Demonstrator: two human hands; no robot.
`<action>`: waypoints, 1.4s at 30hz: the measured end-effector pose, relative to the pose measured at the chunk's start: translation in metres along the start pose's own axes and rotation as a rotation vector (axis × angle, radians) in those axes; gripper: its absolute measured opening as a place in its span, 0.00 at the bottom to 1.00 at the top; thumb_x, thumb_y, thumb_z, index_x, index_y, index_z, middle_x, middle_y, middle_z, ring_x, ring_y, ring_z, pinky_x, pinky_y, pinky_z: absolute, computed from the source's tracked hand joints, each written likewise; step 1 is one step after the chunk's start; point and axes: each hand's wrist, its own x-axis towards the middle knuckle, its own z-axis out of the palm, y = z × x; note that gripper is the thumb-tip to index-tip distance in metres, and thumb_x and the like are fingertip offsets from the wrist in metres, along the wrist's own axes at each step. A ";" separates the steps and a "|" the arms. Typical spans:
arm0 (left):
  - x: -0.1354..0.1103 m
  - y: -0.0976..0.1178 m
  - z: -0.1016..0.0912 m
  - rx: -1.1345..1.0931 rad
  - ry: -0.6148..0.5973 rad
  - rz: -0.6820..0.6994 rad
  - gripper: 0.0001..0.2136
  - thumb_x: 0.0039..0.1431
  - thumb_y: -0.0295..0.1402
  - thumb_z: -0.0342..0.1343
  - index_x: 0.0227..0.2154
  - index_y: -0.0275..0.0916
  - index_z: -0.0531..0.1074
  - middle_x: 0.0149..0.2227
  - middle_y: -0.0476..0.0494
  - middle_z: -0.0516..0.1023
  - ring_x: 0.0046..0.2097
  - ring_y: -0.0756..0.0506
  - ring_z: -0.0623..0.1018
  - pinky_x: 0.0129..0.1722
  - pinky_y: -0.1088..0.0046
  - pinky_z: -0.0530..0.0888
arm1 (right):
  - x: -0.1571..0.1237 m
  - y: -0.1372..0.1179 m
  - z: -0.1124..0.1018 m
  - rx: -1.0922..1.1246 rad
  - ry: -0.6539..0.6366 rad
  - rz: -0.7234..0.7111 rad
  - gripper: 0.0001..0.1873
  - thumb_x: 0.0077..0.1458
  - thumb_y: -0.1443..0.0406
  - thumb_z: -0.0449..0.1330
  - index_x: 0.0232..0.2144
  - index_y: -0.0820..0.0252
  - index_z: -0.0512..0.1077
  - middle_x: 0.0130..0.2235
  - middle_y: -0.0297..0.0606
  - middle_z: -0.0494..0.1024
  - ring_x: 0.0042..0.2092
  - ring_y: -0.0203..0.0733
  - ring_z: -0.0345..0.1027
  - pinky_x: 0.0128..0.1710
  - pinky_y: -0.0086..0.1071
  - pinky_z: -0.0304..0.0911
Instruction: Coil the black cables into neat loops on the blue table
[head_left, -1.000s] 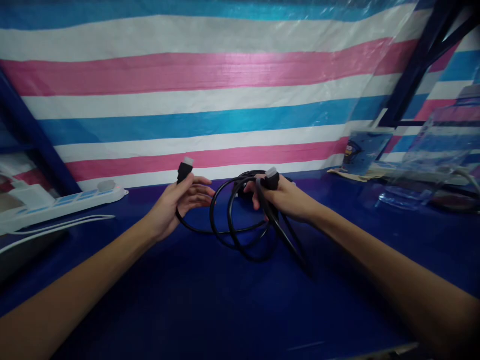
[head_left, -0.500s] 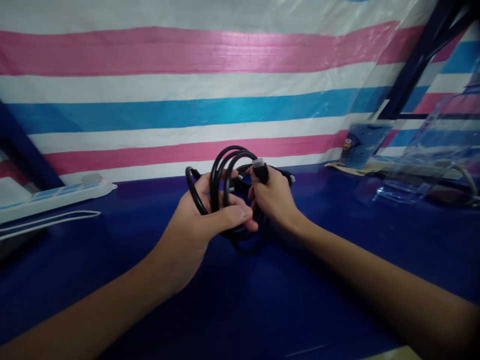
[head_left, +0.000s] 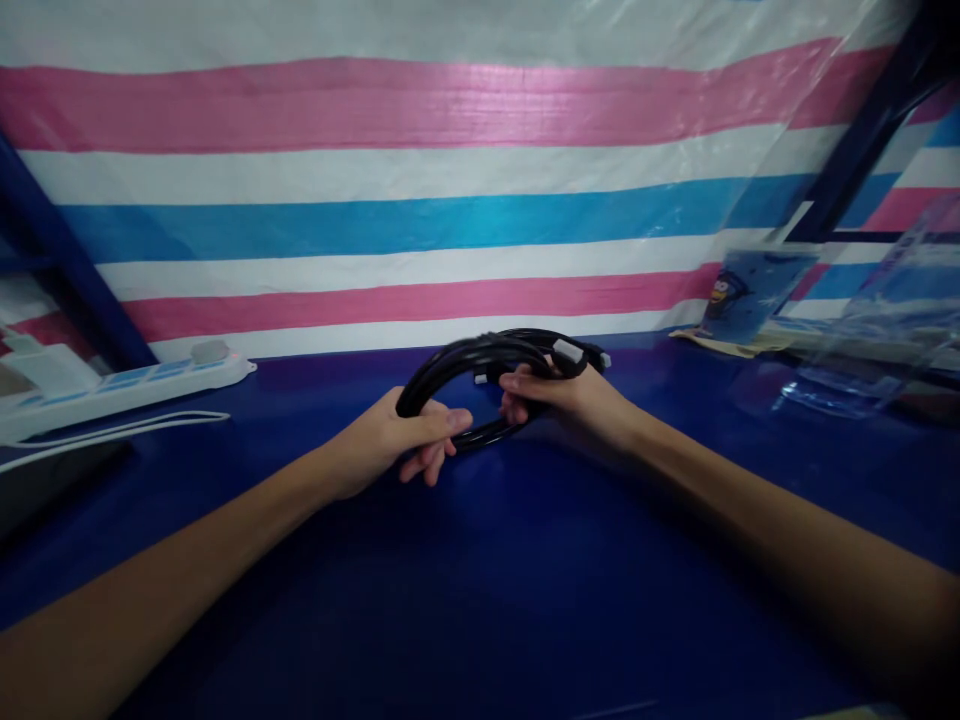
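A black cable point(head_left: 480, 362) is gathered into a flat coil just above the dark blue table point(head_left: 480, 580), at the middle of the view. My left hand point(head_left: 401, 440) is closed around the coil's left side, thumb on top. My right hand point(head_left: 570, 395) grips the coil's right side, where a black plug with a silver tip point(head_left: 574, 355) lies against the loops. Both forearms reach in from the bottom corners.
A white power strip point(head_left: 120, 385) with its white cord lies at the left edge of the table. Clear plastic packaging point(head_left: 855, 330) and a blue printed card point(head_left: 739, 295) sit at the right. A striped pink, white and blue tarp point(head_left: 420, 200) hangs behind.
The cable was spread between my hands with a plug in each. My hands came together, gathered the loops upright, then laid the coil flatter and lower.
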 end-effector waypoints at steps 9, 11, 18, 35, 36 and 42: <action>-0.001 0.031 0.009 -0.451 0.153 0.025 0.12 0.56 0.41 0.58 0.25 0.38 0.71 0.10 0.60 0.54 0.10 0.57 0.55 0.14 0.80 0.63 | 0.002 -0.009 0.008 -0.137 0.057 -0.076 0.18 0.57 0.53 0.58 0.28 0.63 0.71 0.11 0.24 0.59 0.12 0.30 0.54 0.14 0.26 0.56; -0.002 0.037 0.010 -0.346 0.171 0.052 0.17 0.54 0.42 0.59 0.17 0.38 0.65 0.09 0.60 0.50 0.10 0.57 0.53 0.12 0.80 0.61 | -0.002 -0.020 0.008 -0.288 0.044 -0.126 0.19 0.56 0.53 0.58 0.27 0.64 0.73 0.11 0.26 0.61 0.13 0.30 0.56 0.14 0.25 0.52; -0.004 0.033 0.006 0.216 0.348 0.083 0.17 0.50 0.41 0.62 0.15 0.36 0.68 0.13 0.52 0.67 0.16 0.54 0.68 0.16 0.80 0.65 | -0.010 -0.044 0.011 -0.242 -0.072 -0.029 0.16 0.51 0.55 0.63 0.24 0.65 0.74 0.15 0.30 0.66 0.17 0.29 0.60 0.16 0.23 0.53; -0.018 0.062 0.008 -0.108 -0.197 -0.316 0.21 0.51 0.48 0.59 0.14 0.40 0.60 0.09 0.56 0.50 0.11 0.56 0.51 0.11 0.78 0.58 | -0.013 -0.047 0.010 -0.394 -0.147 -0.066 0.13 0.50 0.63 0.63 0.17 0.63 0.72 0.14 0.30 0.65 0.15 0.29 0.59 0.15 0.24 0.52; -0.018 0.063 0.008 -0.100 -0.135 -0.300 0.21 0.51 0.46 0.59 0.14 0.40 0.59 0.10 0.55 0.50 0.12 0.56 0.51 0.11 0.79 0.56 | -0.013 -0.050 0.009 -0.390 -0.142 -0.069 0.14 0.50 0.62 0.63 0.17 0.63 0.72 0.14 0.29 0.64 0.16 0.30 0.59 0.15 0.24 0.52; -0.004 0.045 0.013 -0.104 0.408 -0.024 0.22 0.48 0.34 0.61 0.12 0.39 0.52 0.12 0.57 0.46 0.13 0.58 0.49 0.13 0.79 0.50 | -0.009 -0.045 0.005 -0.211 -0.159 0.019 0.15 0.53 0.57 0.62 0.23 0.63 0.73 0.17 0.32 0.70 0.20 0.32 0.65 0.22 0.26 0.61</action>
